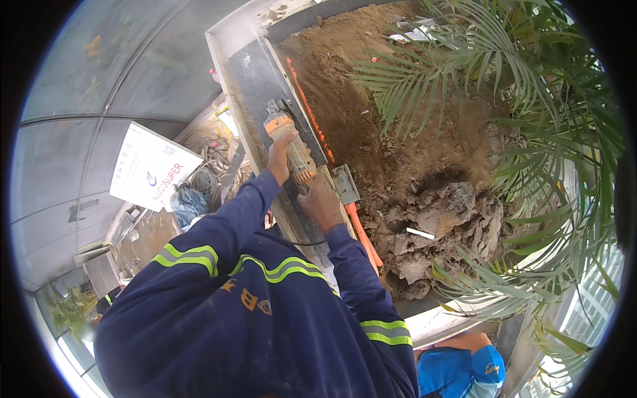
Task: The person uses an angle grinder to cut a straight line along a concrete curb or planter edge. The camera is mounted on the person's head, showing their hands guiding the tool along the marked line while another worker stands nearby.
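Observation:
A dusty orange angle grinder (298,154) lies along the dark stone ledge (254,71) of a planter, its head pointing away from me. My left hand (281,158) is closed around the front of its body, behind the head. Behind it, my right hand (322,203) grips the rear end. The grinder's head is close to the ledge surface, where pale dust shows; its disc is mostly hidden. Just right of my right hand sits a dusty grey box (345,184), with an orange pipe (362,234) below it. A thin orange line (308,109) runs along the soil edge.
Loose soil (332,53) fills the planter, with broken lumps (454,205) at the right. Palm fronds (424,86) overhang it. Leftward are a white printed board (151,166), coiled rope (209,176), a blue plastic bag (188,204) and glass panels (66,146). A person in blue (458,371) is at lower right.

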